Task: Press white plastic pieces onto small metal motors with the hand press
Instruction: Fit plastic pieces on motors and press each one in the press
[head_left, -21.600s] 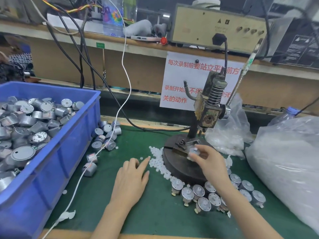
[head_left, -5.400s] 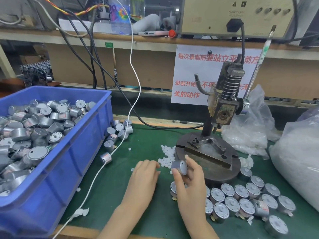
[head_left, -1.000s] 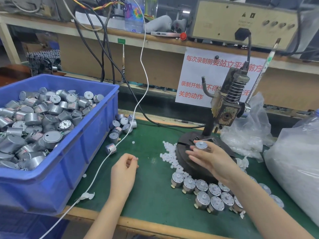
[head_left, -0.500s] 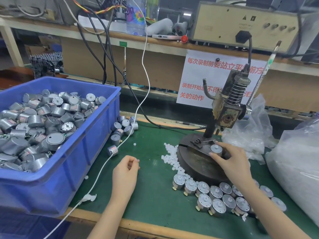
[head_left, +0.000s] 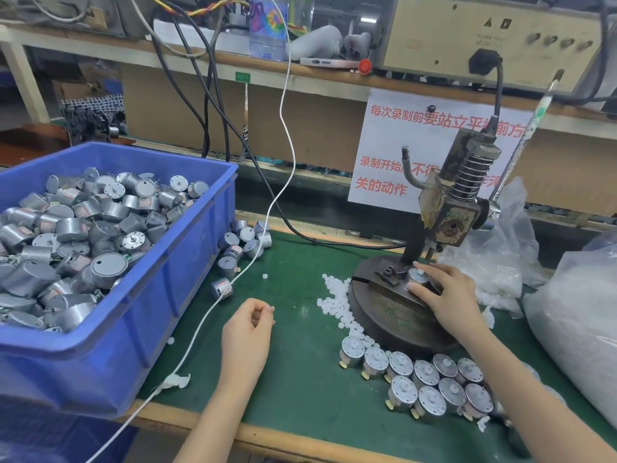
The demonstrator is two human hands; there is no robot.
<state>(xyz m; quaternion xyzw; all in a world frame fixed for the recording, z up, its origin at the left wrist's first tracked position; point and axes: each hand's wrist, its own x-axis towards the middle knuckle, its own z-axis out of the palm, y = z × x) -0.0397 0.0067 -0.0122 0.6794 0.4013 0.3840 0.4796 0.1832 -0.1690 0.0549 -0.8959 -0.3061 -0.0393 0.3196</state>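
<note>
Two hands are at work: the right hand (head_left: 447, 295) grips a motor (head_left: 416, 279), white cap (head_left: 420, 272) on top, on the hand press (head_left: 450, 208) base toward the bench's (head_left: 300, 379) right edge; the left hand (head_left: 248, 332), mid-bench, pinches a white plastic piece (head_left: 271, 308) at its fingertips. More motors (head_left: 424, 379) line the front edge
</note>
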